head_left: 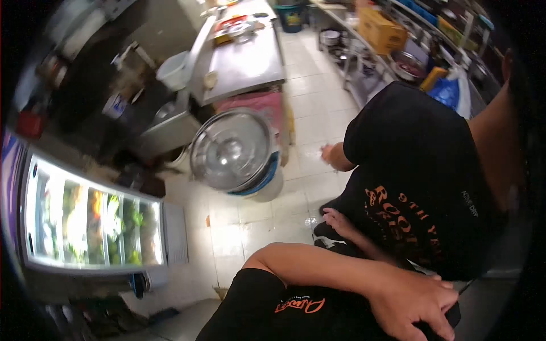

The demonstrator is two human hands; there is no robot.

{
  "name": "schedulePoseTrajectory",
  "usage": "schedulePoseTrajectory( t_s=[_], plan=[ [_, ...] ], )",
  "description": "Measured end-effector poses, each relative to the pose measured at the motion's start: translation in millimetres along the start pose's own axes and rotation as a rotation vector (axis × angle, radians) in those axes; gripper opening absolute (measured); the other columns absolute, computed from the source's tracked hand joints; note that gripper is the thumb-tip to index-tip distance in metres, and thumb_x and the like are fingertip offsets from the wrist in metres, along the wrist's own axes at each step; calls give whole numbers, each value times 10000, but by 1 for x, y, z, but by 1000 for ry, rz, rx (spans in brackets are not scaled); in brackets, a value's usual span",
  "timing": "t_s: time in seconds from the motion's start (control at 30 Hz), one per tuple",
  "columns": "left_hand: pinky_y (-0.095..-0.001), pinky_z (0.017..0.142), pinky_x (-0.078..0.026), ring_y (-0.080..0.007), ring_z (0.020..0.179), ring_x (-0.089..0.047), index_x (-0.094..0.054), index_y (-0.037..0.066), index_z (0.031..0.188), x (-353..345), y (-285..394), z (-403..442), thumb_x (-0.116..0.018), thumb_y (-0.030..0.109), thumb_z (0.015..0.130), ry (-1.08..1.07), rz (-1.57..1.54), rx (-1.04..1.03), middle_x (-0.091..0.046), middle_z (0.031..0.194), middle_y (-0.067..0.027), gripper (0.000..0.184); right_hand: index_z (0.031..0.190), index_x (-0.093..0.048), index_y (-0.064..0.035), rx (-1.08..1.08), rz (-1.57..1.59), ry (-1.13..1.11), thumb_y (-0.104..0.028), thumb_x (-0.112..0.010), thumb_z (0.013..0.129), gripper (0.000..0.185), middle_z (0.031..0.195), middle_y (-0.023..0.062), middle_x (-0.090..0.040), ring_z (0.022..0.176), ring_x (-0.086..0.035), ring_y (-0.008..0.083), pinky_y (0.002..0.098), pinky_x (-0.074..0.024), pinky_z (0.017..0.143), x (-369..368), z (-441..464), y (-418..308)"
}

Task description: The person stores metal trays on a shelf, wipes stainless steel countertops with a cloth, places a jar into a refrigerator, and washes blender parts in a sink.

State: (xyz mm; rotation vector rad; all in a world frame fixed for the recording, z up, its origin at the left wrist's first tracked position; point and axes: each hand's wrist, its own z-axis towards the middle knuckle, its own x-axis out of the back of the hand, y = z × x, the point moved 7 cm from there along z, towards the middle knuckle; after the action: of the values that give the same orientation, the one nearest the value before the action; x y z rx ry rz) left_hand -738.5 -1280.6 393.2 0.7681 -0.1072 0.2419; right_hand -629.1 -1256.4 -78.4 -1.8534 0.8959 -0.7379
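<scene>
My left forearm crosses in front of my black shirt (256, 307), and my left hand (412, 304) is at the lower right. Its fingers are bent and curled over something dark, perhaps black cloth; what they grip is hidden. My right hand is not in view. Close beside my left hand stands a co-worker in a black T-shirt (409, 165) with orange lettering, back turned to me. One hand of the co-worker (329, 153) hangs over the floor, blurred. Another hand (339, 223) shows nearer to my forearm and seems to be the co-worker's too.
A large metal basin (230, 150) tops a bucket (270, 187) on the tiled floor (256, 227). Behind it stands a steel table (250, 65). A lit display fridge (94, 219) is at left. Shelving at upper right carries a cardboard box (381, 31) and a metal bowl (406, 65).
</scene>
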Motion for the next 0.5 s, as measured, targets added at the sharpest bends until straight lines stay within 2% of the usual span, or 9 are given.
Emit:
schedulePoseTrajectory(
  t_s=[0.03,0.13,0.17,0.27,0.37,0.4,0.47,0.5],
  plan=[
    [-427,790,-383,-305,865,-516,-689,118,1056,-3,-6,14,-590,474,846,-21,20,-34,-534,835,-107,425,1304,-445,5,11,-22,106,-312,-502,935,490,1024,88,-594,873,-562,142,289,-456,812,20,-5,3],
    [-435,810,-356,-290,908,-493,-684,137,1073,-6,-18,37,-583,531,834,-110,-14,-47,-503,868,-89,472,1304,-453,7,-18,-118,264,-346,-522,922,525,1098,140,-604,954,-580,178,316,-450,856,76,-27,19],
    [-436,800,-355,-288,901,-497,-686,135,1066,4,-16,41,-586,524,834,-138,-15,-48,-507,863,-94,464,1295,-457,7,-63,-120,306,-399,-544,907,568,1106,212,-607,1023,-585,274,354,-440,898,91,-45,-5],
    [-422,775,-348,-280,895,-504,-690,127,1039,23,-16,48,-597,510,832,-181,-16,-100,-519,860,-99,446,1282,-493,-22,-210,-165,330,-450,-557,875,594,1138,183,-612,988,-615,256,344,-466,861,128,-65,26],
    [-418,781,-343,-278,892,-502,-686,118,1031,36,-8,39,-607,503,824,-283,-88,-108,-523,863,-97,444,1201,-569,-32,-310,-505,167,-470,-578,851,561,1089,171,-636,959,-630,264,348,-476,848,155,-78,50],
    [-415,781,-341,-276,888,-499,-682,116,1034,39,-4,32,-610,500,822,-288,-89,-129,-522,862,-96,445,1103,-628,-28,-311,-569,226,-471,-600,829,522,1009,155,-663,937,-634,273,354,-485,834,169,-77,90],
    [-409,780,-337,-270,877,-492,-674,114,1046,46,-2,23,-613,496,820,-283,-132,-145,-517,855,-93,449,1053,-643,-19,-410,-504,504,-429,-606,824,471,929,161,-674,824,-659,260,353,-516,750,201,-101,123],
    [-405,778,-336,-268,868,-488,-669,113,1054,49,-6,20,-613,495,820,-282,-173,-139,-511,849,-91,452,1013,-649,-20,-518,-321,726,-424,-627,801,456,918,166,-674,820,-654,287,375,-513,730,214,-119,151]
  ],
)
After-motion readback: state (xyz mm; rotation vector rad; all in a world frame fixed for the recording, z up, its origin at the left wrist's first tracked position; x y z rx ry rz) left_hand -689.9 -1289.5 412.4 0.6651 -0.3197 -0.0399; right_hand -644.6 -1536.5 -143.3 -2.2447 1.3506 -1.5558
